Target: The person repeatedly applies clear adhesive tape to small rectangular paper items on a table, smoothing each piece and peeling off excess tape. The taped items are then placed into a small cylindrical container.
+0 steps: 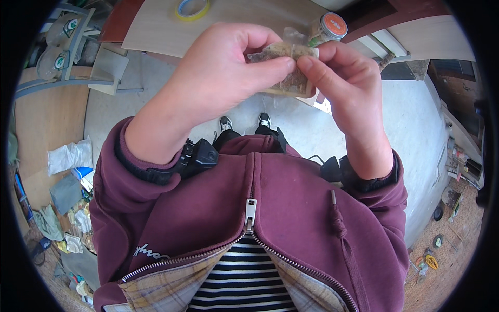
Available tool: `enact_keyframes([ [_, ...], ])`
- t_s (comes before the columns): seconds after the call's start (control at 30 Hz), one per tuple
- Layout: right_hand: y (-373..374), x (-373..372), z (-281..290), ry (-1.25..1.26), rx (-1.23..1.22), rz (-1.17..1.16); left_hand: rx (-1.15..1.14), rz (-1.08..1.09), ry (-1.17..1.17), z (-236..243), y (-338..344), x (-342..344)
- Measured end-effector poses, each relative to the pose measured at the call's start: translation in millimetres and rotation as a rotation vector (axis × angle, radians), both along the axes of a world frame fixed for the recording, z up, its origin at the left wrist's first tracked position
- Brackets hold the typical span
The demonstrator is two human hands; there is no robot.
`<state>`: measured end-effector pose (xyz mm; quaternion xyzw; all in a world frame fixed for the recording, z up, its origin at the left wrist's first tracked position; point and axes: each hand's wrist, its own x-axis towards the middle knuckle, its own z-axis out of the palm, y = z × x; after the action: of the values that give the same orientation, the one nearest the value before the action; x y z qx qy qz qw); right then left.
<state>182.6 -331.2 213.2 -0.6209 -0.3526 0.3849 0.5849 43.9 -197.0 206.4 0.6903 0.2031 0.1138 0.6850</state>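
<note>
Between my two hands, above the edge of a pale tabletop (156, 28), is a small brownish rectangular object (285, 82) wrapped in crinkled, translucent film or tape. My left hand (234, 67) grips it from the left, thumb lying across its face and fingers curled behind. My right hand (345, 88) pinches its upper right part between thumb and forefinger. A clear, crumpled piece sticks up from its top. Just beyond it stands a jar with an orange-centred lid (332, 26), and a roll of yellow tape (191, 9) lies farther left on the tabletop.
A grey metal rack (67, 78) with clear items is at the upper left. A white sack (69, 156) and assorted scraps lie along the left. On the right, small items and a yellow coiled thing (430, 261) lie on brown flooring. My feet stand on pale grey floor (197, 117).
</note>
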Motion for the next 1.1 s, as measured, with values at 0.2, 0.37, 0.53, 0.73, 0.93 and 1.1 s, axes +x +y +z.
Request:
enact_keyframes([
  [0.2, 1.9, 1.9, -2.2, 0.029, 0.01, 0.024, -0.018, 0.131, -0.14, -3.4, -6.7, 9.8],
  [0.37, -1.2, 11.3, -1.8, -0.029, -0.086, 0.08, -0.061, 0.157, -0.166, -1.2, -8.5, 11.2],
  [0.53, 0.8, 7.0, -8.8, 0.015, -0.038, 0.046, -0.104, 0.145, -0.215, -5.9, -11.2, 14.2],
  [0.73, -1.3, 3.4, -10.5, -0.126, -0.053, 0.053, -0.211, 0.157, -0.24, -13.8, -11.3, 15.5],
  [0.93, 1.6, -4.0, -16.3, -0.264, 0.076, -0.024, -0.181, 0.19, -0.291, -13.0, -7.1, 14.9],
  [1.1, 0.3, -3.0, -14.3, -0.208, 0.032, -0.031, -0.219, 0.126, -0.343, -19.0, 4.4, 10.0],
])
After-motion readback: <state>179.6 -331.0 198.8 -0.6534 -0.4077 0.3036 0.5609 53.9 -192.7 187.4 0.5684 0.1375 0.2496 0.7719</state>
